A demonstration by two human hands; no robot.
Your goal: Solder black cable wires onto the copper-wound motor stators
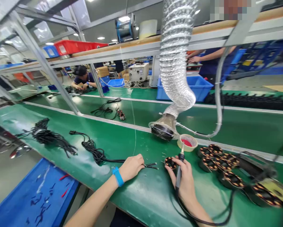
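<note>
My left hand, with a blue wristband, is closed on the end of a black cable; its thin stripped wires stick out to the right. My right hand holds a soldering iron, tip up, and its thumb and fingers also grip a small motor stator on the green bench. A tape roll with a red centre lies just behind the iron's tip. More stators are grouped right of my right hand.
A fume hood on a silver duct hangs behind the stator. Black cable bundles lie on the left. A blue tray is below the bench edge. A blurred metal stand is at right. People work across the line.
</note>
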